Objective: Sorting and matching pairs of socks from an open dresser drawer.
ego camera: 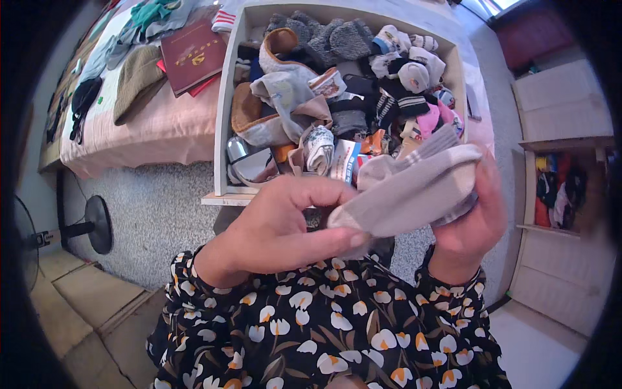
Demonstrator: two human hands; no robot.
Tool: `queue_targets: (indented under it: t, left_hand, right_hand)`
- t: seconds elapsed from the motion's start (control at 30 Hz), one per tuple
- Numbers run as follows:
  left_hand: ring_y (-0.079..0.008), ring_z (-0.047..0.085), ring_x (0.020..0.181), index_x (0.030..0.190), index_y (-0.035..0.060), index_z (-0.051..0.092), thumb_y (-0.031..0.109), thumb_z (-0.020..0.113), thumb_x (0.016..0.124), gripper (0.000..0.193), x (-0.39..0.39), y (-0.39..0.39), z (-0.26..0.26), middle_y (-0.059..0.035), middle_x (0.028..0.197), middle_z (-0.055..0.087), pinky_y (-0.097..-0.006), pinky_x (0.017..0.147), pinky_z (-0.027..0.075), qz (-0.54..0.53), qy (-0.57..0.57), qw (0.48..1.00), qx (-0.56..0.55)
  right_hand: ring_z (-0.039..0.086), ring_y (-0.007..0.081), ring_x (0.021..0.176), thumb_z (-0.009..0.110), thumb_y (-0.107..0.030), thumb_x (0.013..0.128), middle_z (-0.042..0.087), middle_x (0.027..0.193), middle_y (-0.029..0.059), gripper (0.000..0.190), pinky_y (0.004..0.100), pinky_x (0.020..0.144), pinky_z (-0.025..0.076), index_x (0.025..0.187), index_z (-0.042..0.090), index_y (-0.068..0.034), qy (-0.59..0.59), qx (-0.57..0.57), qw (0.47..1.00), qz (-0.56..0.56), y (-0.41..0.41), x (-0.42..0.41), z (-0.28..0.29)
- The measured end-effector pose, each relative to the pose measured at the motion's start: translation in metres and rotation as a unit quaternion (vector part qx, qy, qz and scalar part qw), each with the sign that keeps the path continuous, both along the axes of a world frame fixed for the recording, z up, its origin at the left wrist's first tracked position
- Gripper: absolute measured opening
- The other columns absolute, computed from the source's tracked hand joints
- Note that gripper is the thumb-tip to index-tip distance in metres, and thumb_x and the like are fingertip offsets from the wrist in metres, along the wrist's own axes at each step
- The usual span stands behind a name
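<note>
Both of my hands hold a pair of light grey socks in front of my chest. My left hand pinches the toe end between thumb and fingers. At the other end, my right hand grips near the heel, its fingers partly hidden behind the fabric and slightly blurred. A ribbed cuff with pale stripes sticks out above. Just beyond my hands is a white wooden drawer full of socks. Inside lie grey knitted socks, rolled white socks, pink socks and a patterned rolled sock.
Left of the drawer, a bed with a pink cover bears a brown knit hat, a maroon book and clothes. A fan base stands on the speckled floor. At right is a cabinet with an open compartment holding items.
</note>
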State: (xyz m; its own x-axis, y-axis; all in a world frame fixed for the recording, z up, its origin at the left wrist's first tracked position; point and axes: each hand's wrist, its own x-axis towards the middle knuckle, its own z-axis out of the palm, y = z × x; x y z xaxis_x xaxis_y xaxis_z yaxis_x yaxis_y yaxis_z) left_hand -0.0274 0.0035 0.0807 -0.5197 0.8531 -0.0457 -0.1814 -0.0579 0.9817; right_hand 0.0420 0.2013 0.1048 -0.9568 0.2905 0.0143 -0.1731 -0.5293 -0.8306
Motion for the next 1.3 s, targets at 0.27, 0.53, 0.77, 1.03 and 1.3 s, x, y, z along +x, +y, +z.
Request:
queue_targets:
  t: [0.27,0.53,0.77,1.03,1.3]
  left_hand:
    - [-0.0098,0.054,0.080,0.096,-0.0022,0.056,0.009,0.062,0.078,0.022,0.011,-0.020,-0.020,-0.0055,0.091,0.058,-0.0232,0.072,0.042,0.018,-0.217,0.960,0.175]
    - [-0.0101,0.054,0.087,0.109,-0.0014,0.048,0.008,0.064,0.076,0.038,0.012,-0.019,-0.023,-0.0070,0.097,0.057,-0.0229,0.075,0.043,0.004,-0.247,0.954,0.170]
    - [-0.0032,0.055,0.067,0.090,0.0022,0.055,0.011,0.064,0.079,0.017,0.009,-0.007,-0.021,-0.0013,0.080,0.060,-0.0152,0.060,0.042,0.012,-0.276,0.959,0.072]
    - [-0.0121,0.059,0.082,0.103,0.0009,0.052,0.012,0.056,0.083,0.023,0.017,-0.002,-0.040,-0.0071,0.096,0.059,-0.0254,0.073,0.048,0.138,-0.361,0.916,0.109]
    - [-0.0159,0.058,0.092,0.112,0.0000,0.049,0.007,0.051,0.085,0.028,0.022,-0.005,-0.037,-0.0089,0.105,0.057,-0.0297,0.081,0.046,0.146,-0.436,0.853,0.246]
  right_hand:
    - [0.059,0.0211,0.088,0.045,-0.024,0.088,0.060,0.099,0.0114,0.029,0.0353,0.079,0.047,0.103,0.054,0.000,0.008,0.280,0.956,-0.093,0.007,0.011,-0.012]
    - [0.059,0.0156,0.080,0.047,-0.019,0.089,0.060,0.089,0.0097,0.026,0.0270,0.072,0.047,0.096,0.055,0.004,-0.062,-0.041,0.997,-0.023,-0.008,0.007,-0.003]
    - [0.057,0.0107,0.078,0.060,-0.015,0.081,0.058,0.083,0.0024,0.022,0.0229,0.070,0.046,0.095,0.055,0.001,-0.015,0.058,0.981,0.184,-0.001,-0.002,-0.023]
    - [0.054,0.0256,0.098,0.057,-0.002,0.074,0.054,0.105,0.0115,0.045,0.0413,0.088,0.041,0.117,0.044,0.002,0.127,0.246,0.957,-0.085,0.004,-0.008,-0.007]
    - [0.058,0.0249,0.081,0.066,-0.010,0.069,0.058,0.079,0.0078,0.010,0.0380,0.069,0.047,0.075,0.061,-0.003,0.329,0.622,0.677,0.215,-0.033,0.002,-0.011]
